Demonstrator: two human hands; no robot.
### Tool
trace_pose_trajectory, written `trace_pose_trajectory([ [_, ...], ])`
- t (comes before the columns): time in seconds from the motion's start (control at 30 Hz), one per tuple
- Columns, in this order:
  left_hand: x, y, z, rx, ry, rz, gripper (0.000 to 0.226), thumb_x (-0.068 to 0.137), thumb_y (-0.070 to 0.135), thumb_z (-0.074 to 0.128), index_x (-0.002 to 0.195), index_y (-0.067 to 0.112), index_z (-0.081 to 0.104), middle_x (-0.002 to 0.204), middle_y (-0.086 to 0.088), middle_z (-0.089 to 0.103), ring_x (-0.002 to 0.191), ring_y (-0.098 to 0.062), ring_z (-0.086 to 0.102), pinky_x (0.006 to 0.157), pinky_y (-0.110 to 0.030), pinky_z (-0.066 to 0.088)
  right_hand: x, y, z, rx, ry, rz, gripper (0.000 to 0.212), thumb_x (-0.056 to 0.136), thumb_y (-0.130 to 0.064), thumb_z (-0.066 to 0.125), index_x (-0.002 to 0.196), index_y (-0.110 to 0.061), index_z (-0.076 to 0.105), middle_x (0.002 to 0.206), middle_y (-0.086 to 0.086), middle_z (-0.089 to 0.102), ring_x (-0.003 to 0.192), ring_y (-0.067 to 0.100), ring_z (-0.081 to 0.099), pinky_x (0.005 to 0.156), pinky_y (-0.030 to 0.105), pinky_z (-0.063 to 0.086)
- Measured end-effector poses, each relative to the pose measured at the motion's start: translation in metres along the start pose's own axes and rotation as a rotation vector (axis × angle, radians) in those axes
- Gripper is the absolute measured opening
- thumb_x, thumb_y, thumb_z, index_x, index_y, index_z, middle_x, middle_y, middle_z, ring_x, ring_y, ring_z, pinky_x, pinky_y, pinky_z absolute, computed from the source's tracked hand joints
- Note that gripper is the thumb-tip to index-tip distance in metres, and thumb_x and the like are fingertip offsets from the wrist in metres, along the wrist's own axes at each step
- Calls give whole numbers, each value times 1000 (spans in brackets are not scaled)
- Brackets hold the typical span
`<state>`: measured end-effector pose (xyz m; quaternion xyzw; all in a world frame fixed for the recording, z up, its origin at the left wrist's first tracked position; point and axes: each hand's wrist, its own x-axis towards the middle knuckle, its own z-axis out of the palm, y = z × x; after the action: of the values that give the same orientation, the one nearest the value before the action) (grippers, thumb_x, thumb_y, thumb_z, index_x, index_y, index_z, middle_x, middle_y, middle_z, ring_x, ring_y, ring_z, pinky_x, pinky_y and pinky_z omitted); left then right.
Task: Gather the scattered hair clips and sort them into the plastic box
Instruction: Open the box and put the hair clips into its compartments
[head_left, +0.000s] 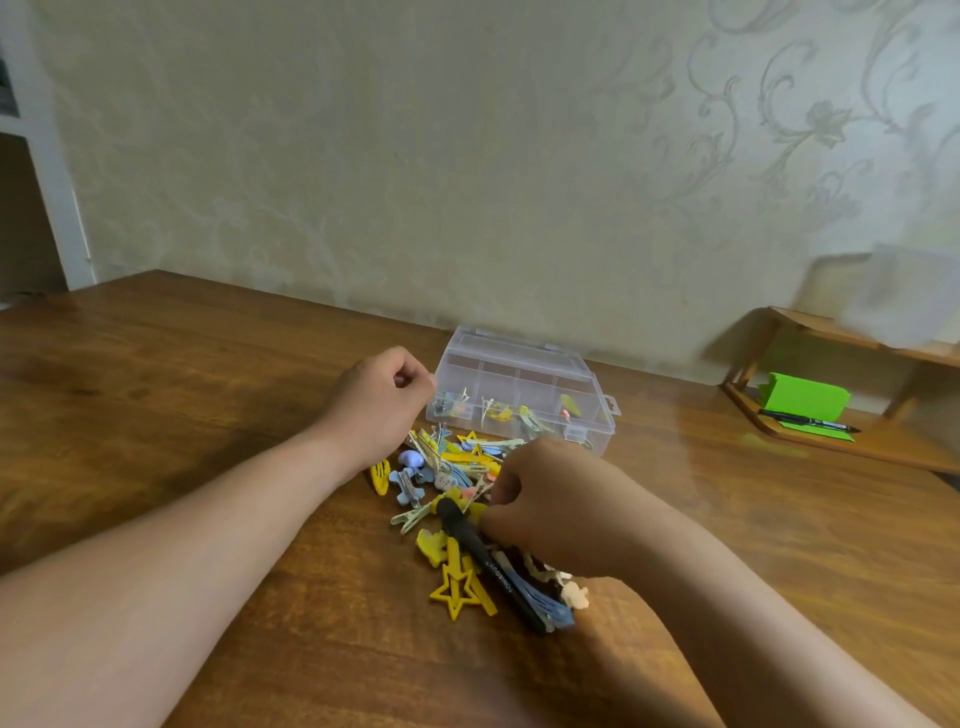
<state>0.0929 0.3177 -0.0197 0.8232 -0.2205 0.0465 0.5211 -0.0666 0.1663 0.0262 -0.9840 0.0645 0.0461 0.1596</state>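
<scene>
Sorting is under way: the left hand, fingers curled (contents hidden), hovers at the plastic box; the right hand pinches into the hair clips heaped just before it. Next, one clip must be lifted free.

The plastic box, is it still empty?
No, the plastic box already holds a few hair clips in its near compartments, while the far ones look bare.

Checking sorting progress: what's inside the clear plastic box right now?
The plastic box holds a few hair clips in its near compartments; the far ones look empty. The left hand covers its near-left corner, so anything there is hidden.
</scene>
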Motion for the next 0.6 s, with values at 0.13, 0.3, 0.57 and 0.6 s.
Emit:
trace_pose_trajectory([
  [0.13, 0, 0, 0, -5, 0, -3, 13, 105, 30, 61, 100, 23, 69, 93, 1, 70, 88, -19, 65, 72, -34, 51, -6, 19, -13, 155, 46, 24, 22, 94, -36, 73, 83, -17, 74, 74, 1, 72, 56, 7, 55, 53, 22, 44],
  [0.3, 2, -2, 1, -15, 3, 2, 13, 105, 31, 61, 99, 23, 70, 93, 1, 70, 88, -20, 65, 73, -36, 52, -4, 49, -30, 620, 171, 80, 19, 97, -27, 74, 91, -10, 78, 72, 1, 73, 62, 12, 59, 59, 29, 45],
  [0.57, 3, -4, 1, -42, -9, -5, 13, 105, 29, 61, 97, 23, 69, 89, 0, 71, 84, -21, 66, 72, -36, 52, 2, 61, -32, 777, 221, 107, 14, 101, -14, 67, 100, 0, 69, 86, 15, 80, 66, 18, 68, 61, 32, 48],
  [0.6, 3, -3, 1, -40, -11, -6, 13, 105, 29, 61, 97, 23, 69, 89, 0, 70, 84, -20, 65, 72, -35, 51, 3, 62, -32, 777, 230, 105, 13, 101, -13, 68, 99, 0, 69, 85, 15, 80, 65, 18, 68, 60, 32, 48],
])
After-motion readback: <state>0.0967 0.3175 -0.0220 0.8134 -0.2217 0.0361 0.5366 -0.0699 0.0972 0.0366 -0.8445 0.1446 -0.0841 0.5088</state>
